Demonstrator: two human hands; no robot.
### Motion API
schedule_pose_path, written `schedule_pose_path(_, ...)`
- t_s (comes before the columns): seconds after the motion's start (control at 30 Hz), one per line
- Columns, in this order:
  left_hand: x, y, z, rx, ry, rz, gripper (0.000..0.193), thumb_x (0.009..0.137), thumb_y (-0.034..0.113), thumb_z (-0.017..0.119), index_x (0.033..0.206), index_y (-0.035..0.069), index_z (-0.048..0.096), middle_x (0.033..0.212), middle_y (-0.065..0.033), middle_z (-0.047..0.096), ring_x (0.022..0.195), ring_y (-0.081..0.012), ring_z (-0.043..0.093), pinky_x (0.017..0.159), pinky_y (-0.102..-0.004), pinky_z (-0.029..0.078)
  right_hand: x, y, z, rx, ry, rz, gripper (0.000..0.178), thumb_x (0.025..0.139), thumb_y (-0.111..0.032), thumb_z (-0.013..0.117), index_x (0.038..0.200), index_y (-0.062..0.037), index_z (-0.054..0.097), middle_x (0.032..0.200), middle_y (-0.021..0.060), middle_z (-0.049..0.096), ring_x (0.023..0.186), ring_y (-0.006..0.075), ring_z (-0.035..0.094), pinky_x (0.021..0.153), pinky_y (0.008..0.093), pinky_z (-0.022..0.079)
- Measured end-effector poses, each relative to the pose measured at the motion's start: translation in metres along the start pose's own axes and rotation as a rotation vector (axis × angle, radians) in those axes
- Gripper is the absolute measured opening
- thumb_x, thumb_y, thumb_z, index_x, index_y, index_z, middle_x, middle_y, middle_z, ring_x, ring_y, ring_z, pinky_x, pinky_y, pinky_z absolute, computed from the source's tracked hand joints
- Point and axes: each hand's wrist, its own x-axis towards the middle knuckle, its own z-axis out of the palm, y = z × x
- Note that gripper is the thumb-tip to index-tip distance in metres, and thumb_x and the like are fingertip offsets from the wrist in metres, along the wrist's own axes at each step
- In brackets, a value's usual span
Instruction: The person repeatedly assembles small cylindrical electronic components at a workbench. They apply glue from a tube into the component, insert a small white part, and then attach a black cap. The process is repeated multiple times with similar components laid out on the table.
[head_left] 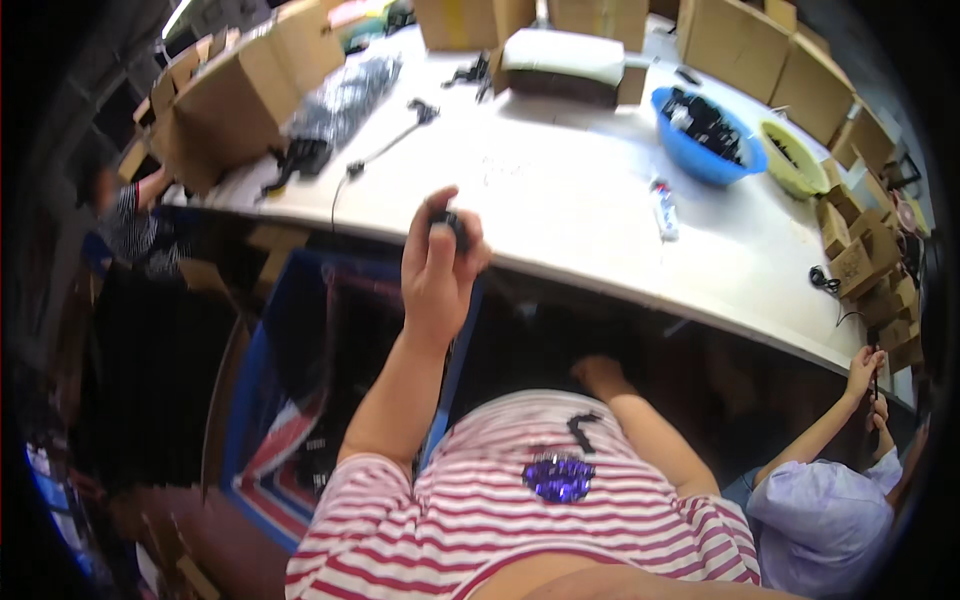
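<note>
Striped shirt [470, 470] nearest | left hand [437, 268]: pinching small, black, partly hidden piece [452, 229] | right hand [602, 376]: grip unclear

A long white bench [590, 225] spans the frame from the upper left to the lower right, its surface brightly lit. Cardboard boxes [738, 45] line its far side along the top. A bright strip light [177, 17] slants at the upper left. Shadow darkens the space under the bench; a blurred reddish-brown patch [220, 525], lower left, is probably floor.

White table [570, 220]: blue bowl [690, 160] beside yellow bowl [795, 182], cardboard boxes [735, 45] behind
</note>
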Motion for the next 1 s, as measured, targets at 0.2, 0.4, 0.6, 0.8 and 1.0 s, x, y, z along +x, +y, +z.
schedule_pose_path(0.2, -0.023, -0.022, 0.008, 0.099, -0.138, -0.144, 0.057, 0.083, 0.033, 0.06, 0.125, 0.001, 0.039, 0.087, -0.0052, 0.048, 0.074, -0.0109, 0.043, 0.065, -0.0231, 0.037, -0.066, -0.068, -0.14, 0.702, 0.488, -0.261, 0.026, 0.081, -0.017, 0.062, 0.101, -0.0026, 0.061, 0.097, 0.0142, 0.063, 0.086, 0.0251, 0.062, 0.075, 0.0302, 0.049)
schedule_pose_path(0.4, -0.067, -0.077, 0.032, 0.21, -0.41, -0.412, 0.036, 0.084, 0.005, 0.055, 0.118, 0.002, 0.045, 0.105, -0.0026, 0.052, 0.098, -0.0079, 0.047, 0.085, -0.0236, 0.038, -0.097, -0.111, -0.206, 0.444, 0.842, -0.472, 0.019, 0.077, -0.016, 0.063, 0.093, -0.0069, 0.065, 0.093, 0.0078, 0.064, 0.09, 0.0231, 0.058, 0.079, 0.0324, 0.046)
schedule_pose_path(0.6, -0.085, -0.102, 0.022, 0.203, -0.501, -0.394, 0.029, 0.084, 0.004, 0.056, 0.112, 0.002, 0.048, 0.103, -0.0025, 0.053, 0.093, -0.0076, 0.049, 0.081, -0.0247, 0.041, -0.088, -0.098, -0.186, 0.423, 0.742, -0.439, 0.012, 0.076, -0.016, 0.065, 0.084, -0.0079, 0.067, 0.089, 0.005, 0.065, 0.083, 0.0205, 0.06, 0.074, 0.0306, 0.047)
schedule_pose_path(0.8, -0.096, -0.129, -0.015, 0.189, -0.411, -0.634, 0.026, 0.084, 0.008, 0.057, 0.108, 0.002, 0.05, 0.094, -0.0028, 0.055, 0.087, -0.0115, 0.053, 0.079, -0.0259, 0.043, -0.063, -0.097, -0.154, 0.63, 0.795, -0.452, 0.01, 0.077, -0.015, 0.063, 0.081, -0.0066, 0.066, 0.081, 0.0054, 0.064, 0.074, 0.019, 0.061, 0.067, 0.0289, 0.047)
schedule_pose_path(1.0, -0.09, -0.13, -0.04, 0.399, -0.171, -0.391, 0.06, 0.078, 0.018, 0.065, 0.127, 0.005, 0.033, 0.113, -0.0071, 0.046, 0.104, -0.0171, 0.046, 0.09, -0.0302, 0.038, -0.04, -0.086, -0.14, 0.981, 0.567, -0.291, 0.013, 0.08, -0.014, 0.058, 0.082, -0.0027, 0.064, 0.071, 0.0056, 0.062, 0.066, 0.0115, 0.058, 0.062, 0.024, 0.045)
